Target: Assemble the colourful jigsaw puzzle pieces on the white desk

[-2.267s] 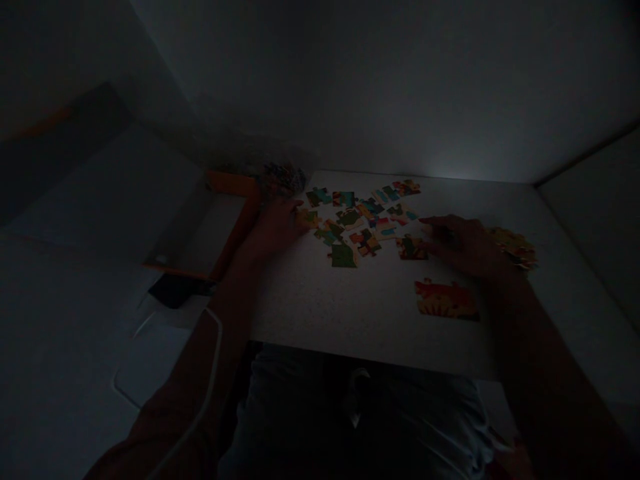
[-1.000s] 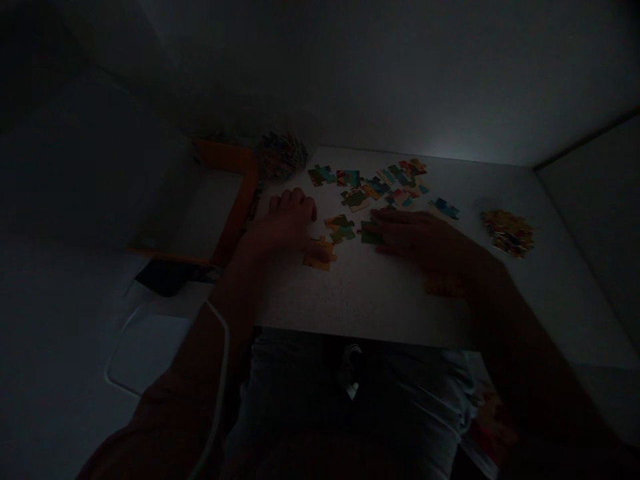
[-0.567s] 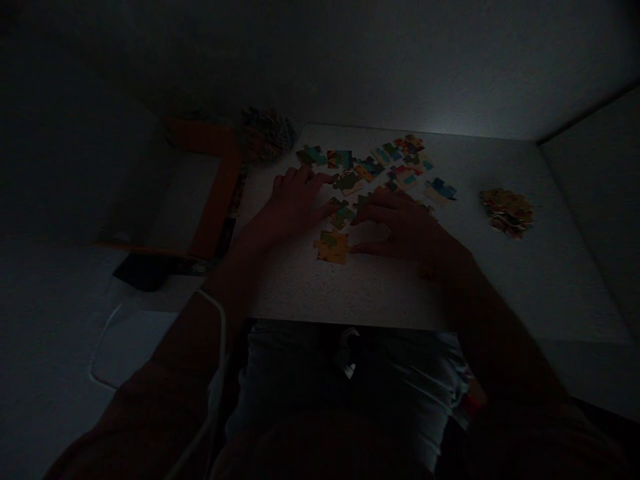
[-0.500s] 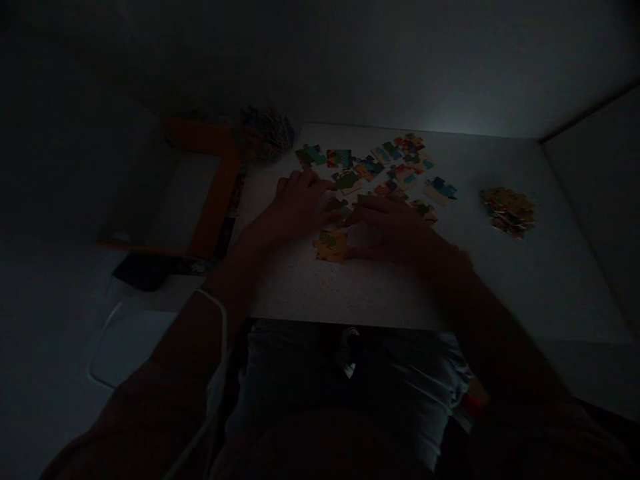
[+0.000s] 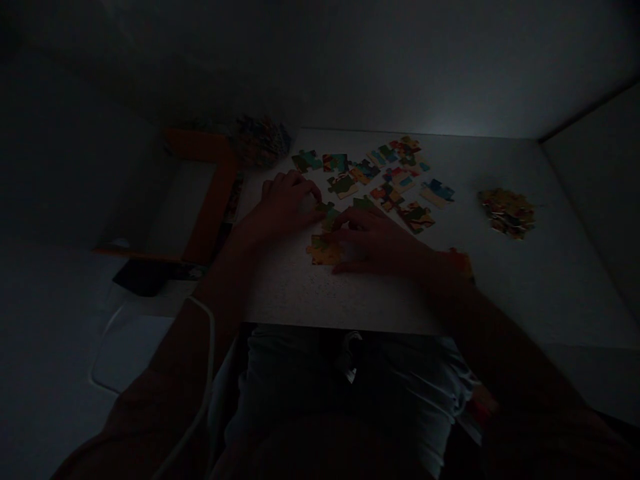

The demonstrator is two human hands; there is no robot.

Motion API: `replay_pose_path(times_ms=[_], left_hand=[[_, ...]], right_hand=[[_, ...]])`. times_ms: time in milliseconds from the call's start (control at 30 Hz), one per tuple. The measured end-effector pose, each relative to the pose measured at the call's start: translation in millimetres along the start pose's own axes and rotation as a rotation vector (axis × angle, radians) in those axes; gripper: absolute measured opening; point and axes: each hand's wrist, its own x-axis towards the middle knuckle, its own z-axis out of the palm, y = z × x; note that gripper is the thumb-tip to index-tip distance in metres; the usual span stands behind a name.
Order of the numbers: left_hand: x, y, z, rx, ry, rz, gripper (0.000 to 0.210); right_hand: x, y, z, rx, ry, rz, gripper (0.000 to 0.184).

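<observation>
In the dim head view my left hand (image 5: 287,203) rests on the table, fingers bent, with index finger and thumb at the left edge of a green puzzle piece (image 5: 328,212). My right hand (image 5: 377,241) comes in from the right. Its fingers press the top of a yellow puzzle piece (image 5: 325,255), and its thumb lies by that piece's lower right corner. The yellow piece sits just below the green one; I cannot tell whether they interlock. Another green piece (image 5: 363,202) is partly covered by my right hand.
Several loose puzzle pieces (image 5: 400,177) spread behind my hands on the white table (image 5: 320,300). A stack of pieces (image 5: 507,213) stands at right, a heap of pieces (image 5: 263,141) at back left. An orange-edged open box (image 5: 203,223) stands left; a white cable (image 5: 211,347) crosses my left arm.
My right hand has shifted slightly left and down, its fingers now over the top of the yellow piece. My left hand has drawn a little left. The green and yellow pieces look closer together.
</observation>
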Motion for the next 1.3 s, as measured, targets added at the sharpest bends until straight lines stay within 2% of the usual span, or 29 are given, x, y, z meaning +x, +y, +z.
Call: replay_pose_path(times_ms=[200, 333, 400, 500, 633, 900, 1067, 1300], left_hand=[[-1, -6, -6.1, 0.040, -0.050, -0.013, 0.030], [-2, -9, -7.8, -0.025, -0.042, 0.007, 0.027], [-4, -9, -8.5, -0.072, -0.025, 0.053, 0.037], [-7, -10, -9.9, -0.074, -0.057, 0.100, 0.050], [-8, -13, -10.7, -0.057, -0.080, 0.105, 0.049], [-5, -6, -5.6, -0.046, -0.121, 0.121, 0.056], [-6, 1, -2.5, -0.059, -0.110, 0.134, 0.057], [-1, 6, 0.9, -0.077, -0.133, 0.130, 0.042]], right_hand=[[-10, 12, -8, -0.010, -0.036, 0.033, 0.036], [-16, 18, -12, -0.016, -0.014, 0.100, 0.049], [-15, 18, -10, -0.022, -0.027, 0.079, 0.054], [-12, 16, -7, -0.021, -0.037, 0.066, 0.047], [-13, 19, -8, -0.018, -0.007, 0.100, 0.043], [-22, 31, -14, -0.070, 0.113, 0.276, 0.043], [-19, 25, -12, -0.068, 0.083, 0.247, 0.044], [-18, 25, -9, -0.051, 0.089, 0.211, 0.043]])
